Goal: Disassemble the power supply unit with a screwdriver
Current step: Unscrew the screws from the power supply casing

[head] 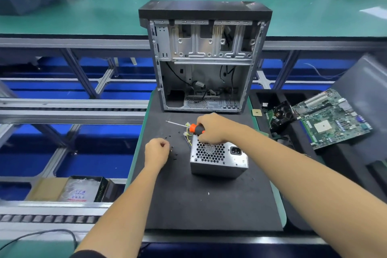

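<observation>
Black foam matting (209,205) covers the bench in the head view, with a green conveyor behind it and a gutted computer case (206,58) standing open at twelve o'clock. On the mat's middle sits the power supply unit (217,158), its honeycomb fan grille and mains socket facing the camera, a bunch of yellow wires (188,139) spilling from its far left corner. The right hand (211,129) is curled round the orange-and-black handle of the screwdriver (193,128), whose shaft lies almost flat and points toward ten o'clock, off the unit. The left hand (157,151), at nine o'clock of the unit, is closed loosely; whether it holds a screw I cannot tell. Small black screws (173,151) lie scattered between that hand and the unit, so a sweep of either wrist could flick them off the mat. Nothing steadies the unit, so a hard push on the driver might slide it or make the tip slip. A motherboard (333,117) rests in a tray at three o'clock.
</observation>
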{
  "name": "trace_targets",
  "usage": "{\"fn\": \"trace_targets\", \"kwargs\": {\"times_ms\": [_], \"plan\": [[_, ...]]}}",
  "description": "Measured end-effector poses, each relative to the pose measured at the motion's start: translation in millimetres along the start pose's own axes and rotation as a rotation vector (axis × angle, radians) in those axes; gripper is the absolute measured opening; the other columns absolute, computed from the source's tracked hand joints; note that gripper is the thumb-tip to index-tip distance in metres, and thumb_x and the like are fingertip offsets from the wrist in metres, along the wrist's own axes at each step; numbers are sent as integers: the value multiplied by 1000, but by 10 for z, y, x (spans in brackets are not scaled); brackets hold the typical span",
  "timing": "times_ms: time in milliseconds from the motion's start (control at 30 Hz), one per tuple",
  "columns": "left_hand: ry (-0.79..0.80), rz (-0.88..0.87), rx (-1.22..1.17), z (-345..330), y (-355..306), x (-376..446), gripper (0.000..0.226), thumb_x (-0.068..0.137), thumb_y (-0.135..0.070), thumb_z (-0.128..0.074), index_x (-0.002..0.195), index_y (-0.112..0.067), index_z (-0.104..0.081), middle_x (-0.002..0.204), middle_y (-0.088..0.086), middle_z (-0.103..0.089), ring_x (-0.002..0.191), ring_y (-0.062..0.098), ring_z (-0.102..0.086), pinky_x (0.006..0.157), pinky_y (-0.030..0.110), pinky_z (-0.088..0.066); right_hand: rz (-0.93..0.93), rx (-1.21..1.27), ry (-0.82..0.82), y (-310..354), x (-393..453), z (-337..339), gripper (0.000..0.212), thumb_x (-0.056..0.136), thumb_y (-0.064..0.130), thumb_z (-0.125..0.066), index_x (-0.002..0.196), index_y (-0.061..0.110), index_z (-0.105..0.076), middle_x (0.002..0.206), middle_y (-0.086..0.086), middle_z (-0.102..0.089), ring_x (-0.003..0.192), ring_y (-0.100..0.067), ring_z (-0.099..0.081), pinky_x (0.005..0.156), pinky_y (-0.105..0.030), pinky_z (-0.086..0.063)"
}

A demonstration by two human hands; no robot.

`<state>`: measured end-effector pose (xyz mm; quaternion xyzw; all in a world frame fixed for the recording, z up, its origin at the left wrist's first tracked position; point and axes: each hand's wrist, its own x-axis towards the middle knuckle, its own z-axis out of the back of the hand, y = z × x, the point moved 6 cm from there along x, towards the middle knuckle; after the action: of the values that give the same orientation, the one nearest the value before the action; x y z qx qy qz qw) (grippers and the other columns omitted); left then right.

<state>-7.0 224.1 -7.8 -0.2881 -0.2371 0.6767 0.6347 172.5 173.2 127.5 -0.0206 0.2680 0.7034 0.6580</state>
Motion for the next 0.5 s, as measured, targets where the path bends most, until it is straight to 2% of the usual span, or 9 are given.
{"fn": "trace_targets", "kwargs": {"times_ms": [100,200,300,367,433,500], "plan": [[-172,-64,-153,235,-252,-94,17,89,-7,-50,98,-13,-63,93,4,-58,83,19,-54,74,29,-43,9,6,-127,-11,-184,233,20,85,15,-60,92,-3,-62,82,-14,-52,65,-22,-41,54,-29,-34],[-258,-259,-349,426,-794,-231,27,85,-1,-48,102,-20,-56,92,1,-53,76,11,-50,71,22,-43,40,18,-280,-39,-451,598,25,84,26,-65,94,3,-64,92,-11,-60,79,-23,-51,66,-33,-44],[-63,-564,-305,337,-1451,-430,37,79,4,-53,108,-17,-60,91,-1,-53,69,8,-50,65,11,-41,26,-20,-412,-91,-768,973,25,76,30,-76,89,13,-62,94,-3,-63,84,-20,-55,63,-27,-42],[101,-707,-201,146,-1729,-617,26,82,-3,-58,104,-16,-63,90,0,-56,69,13,-52,66,18,-44,11,-61,-447,-120,-993,1161,29,70,29,-81,87,12,-65,92,-2,-65,85,-20,-59,61,-27,-46],[165,-728,-163,-21,-1829,-767,9,87,-11,-63,95,-15,-65,88,4,-62,73,16,-56,70,28,-48,5,-76,-452,-157,-1207,1261,26,68,26,-80,85,10,-68,88,-4,-69,80,-20,-65,60,-27,-51],[213,-695,-197,-161,-1852,-874,5,87,-13,-67,91,-14,-68,89,3,-67,79,18,-61,73,27,-49,4,-61,-457,-189,-1390,1280,25,68,26,-79,83,9,-68,76,-4,-69,64,-15,-65,58,-28,-54]]}}
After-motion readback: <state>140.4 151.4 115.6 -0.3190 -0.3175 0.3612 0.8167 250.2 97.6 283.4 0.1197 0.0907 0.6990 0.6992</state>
